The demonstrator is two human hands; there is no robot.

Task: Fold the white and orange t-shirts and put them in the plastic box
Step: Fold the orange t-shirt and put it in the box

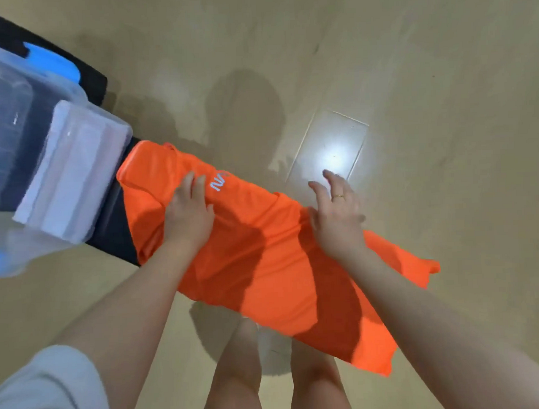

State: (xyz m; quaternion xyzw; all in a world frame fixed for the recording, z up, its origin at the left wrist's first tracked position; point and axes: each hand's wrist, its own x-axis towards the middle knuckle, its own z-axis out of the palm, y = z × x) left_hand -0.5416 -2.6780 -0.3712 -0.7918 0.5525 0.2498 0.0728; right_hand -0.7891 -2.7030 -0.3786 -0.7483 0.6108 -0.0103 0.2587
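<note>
An orange t-shirt [258, 260] with white lettering lies spread over a narrow black table [115, 229], its right end hanging past the table's edge. My left hand [188, 211] presses flat on the shirt beside the lettering, fingers straight. My right hand [333, 214] rests on the shirt's far edge with fingers spread and loose. A clear plastic box [17, 122] with blue latches stands at the left end of the table. A folded white t-shirt [72, 175] lies inside the box, against the wall nearest the orange shirt.
Beige tiled floor [411, 90] surrounds the table, with a bright light reflection at centre right. My bare legs [238, 375] stand below the shirt. The black table extends up-left behind the box.
</note>
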